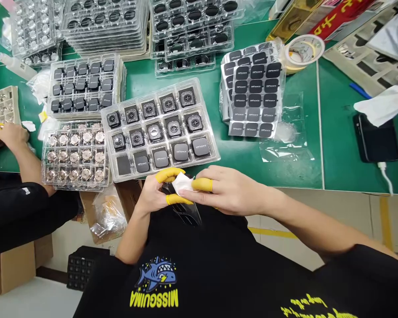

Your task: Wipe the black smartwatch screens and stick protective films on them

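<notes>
Close to my body at the table's front edge, my left hand (155,190) is closed, its thumb and forefinger in yellow finger cots. What it grips is mostly covered by a white wipe (183,183), so I cannot make it out. My right hand (230,190) pinches that wipe and presses it against the held thing; yellow cots cover some of its fingers too. Just beyond both hands lies a clear plastic tray (215,154) of smartwatch bodies (154,131). Several in its near row carry dark square stickers (181,151); the near-left pocket shows a flat dark square.
Sheets of dark square stickers (257,99) lie right of the tray, near a tape roll (304,51). A phone (376,138) charges at the far right. Stacked trays (106,26) fill the back. A co-worker's hand (13,132) is at the left, by a tray of watches (74,157).
</notes>
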The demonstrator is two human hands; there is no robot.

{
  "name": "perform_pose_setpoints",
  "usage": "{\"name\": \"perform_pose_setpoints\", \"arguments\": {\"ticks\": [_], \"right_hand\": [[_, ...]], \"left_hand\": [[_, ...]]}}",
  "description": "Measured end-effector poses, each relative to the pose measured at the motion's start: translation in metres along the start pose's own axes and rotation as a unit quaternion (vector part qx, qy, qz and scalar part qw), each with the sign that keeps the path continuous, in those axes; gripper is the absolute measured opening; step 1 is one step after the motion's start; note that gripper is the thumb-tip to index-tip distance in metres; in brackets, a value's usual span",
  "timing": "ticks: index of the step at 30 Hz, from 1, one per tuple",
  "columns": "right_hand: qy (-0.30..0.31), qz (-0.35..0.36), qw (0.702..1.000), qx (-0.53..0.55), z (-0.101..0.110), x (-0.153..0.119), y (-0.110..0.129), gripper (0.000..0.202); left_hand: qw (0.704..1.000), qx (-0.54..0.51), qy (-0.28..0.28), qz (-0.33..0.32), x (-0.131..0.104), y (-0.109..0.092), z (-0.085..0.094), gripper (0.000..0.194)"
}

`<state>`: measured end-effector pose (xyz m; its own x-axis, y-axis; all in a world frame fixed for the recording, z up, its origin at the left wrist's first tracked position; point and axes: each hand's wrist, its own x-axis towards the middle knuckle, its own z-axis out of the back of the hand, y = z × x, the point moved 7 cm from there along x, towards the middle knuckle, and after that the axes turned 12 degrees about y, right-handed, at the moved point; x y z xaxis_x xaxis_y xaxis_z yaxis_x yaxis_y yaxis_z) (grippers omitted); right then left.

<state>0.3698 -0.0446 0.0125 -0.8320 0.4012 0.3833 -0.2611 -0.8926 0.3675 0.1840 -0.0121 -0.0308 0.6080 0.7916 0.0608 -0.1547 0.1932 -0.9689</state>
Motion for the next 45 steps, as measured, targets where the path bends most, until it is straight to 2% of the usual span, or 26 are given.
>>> {"name": "perform_pose_setpoints", "arguments": {"ticks": [3,7,11,13,15,18,21,24,26,28,30,32,33,38,41,45], "right_hand": [[-0.001,0.012,0.999,-0.048,0.000,0.004,-0.003,0.038],[-0.094,-0.002,0.993,-0.066,-0.006,0.002,-0.017,0.043],[-0.197,-0.130,0.971,-0.023,-0.004,-0.017,-0.037,0.056],[-0.224,-0.183,0.957,0.035,0.005,-0.026,-0.037,0.061],[-0.208,-0.191,0.956,0.084,0.013,-0.027,-0.028,0.061],[-0.127,-0.105,0.981,0.104,0.018,-0.013,-0.006,0.052],[-0.072,-0.025,0.996,0.039,0.015,-0.001,0.009,0.037],[-0.089,-0.005,0.996,0.006,0.013,0.002,0.013,0.032],[-0.124,-0.034,0.991,0.029,0.015,-0.004,0.009,0.028],[-0.160,-0.108,0.979,0.063,0.020,-0.014,0.000,0.030],[-0.184,-0.185,0.961,0.088,0.024,-0.025,-0.008,0.041],[-0.185,-0.220,0.953,0.092,0.025,-0.030,-0.009,0.050],[-0.175,-0.209,0.958,0.087,0.024,-0.029,-0.005,0.050],[-0.115,-0.067,0.991,0.033,0.010,-0.011,0.018,0.033],[-0.064,-0.013,0.998,-0.019,0.004,-0.004,0.022,0.032],[-0.010,0.048,0.997,-0.068,0.006,0.004,0.020,0.031]], "left_hand": [[1.000,0.006,-0.003,0.014,-0.002,0.003,0.004,0.074],[1.000,-0.020,-0.018,-0.008,-0.002,0.002,0.007,0.072],[0.997,-0.048,-0.054,0.006,-0.005,0.004,0.008,0.071],[0.996,-0.062,-0.059,0.020,-0.006,0.006,0.008,0.075],[0.995,-0.081,-0.058,0.018,-0.006,0.007,0.008,0.076],[0.994,-0.093,-0.055,0.013,-0.007,0.007,0.008,0.072],[0.996,-0.074,-0.041,0.027,-0.008,0.008,0.007,0.067],[0.998,-0.062,-0.014,0.029,-0.009,0.007,0.004,0.066],[0.998,-0.059,-0.020,0.021,-0.010,0.005,0.006,0.065],[0.998,-0.047,-0.037,0.009,-0.011,0.002,0.009,0.067],[0.999,-0.025,-0.042,-0.001,-0.010,-0.001,0.010,0.072],[0.999,-0.005,-0.042,0.004,-0.010,-0.001,0.011,0.074],[0.999,0.000,-0.041,0.009,-0.009,0.000,0.011,0.074],[1.000,-0.012,-0.004,0.003,-0.004,-0.001,0.005,0.076],[1.000,-0.003,0.014,-0.008,-0.002,-0.005,0.004,0.072],[0.998,0.006,0.057,0.007,0.000,-0.008,0.000,0.069]]}}
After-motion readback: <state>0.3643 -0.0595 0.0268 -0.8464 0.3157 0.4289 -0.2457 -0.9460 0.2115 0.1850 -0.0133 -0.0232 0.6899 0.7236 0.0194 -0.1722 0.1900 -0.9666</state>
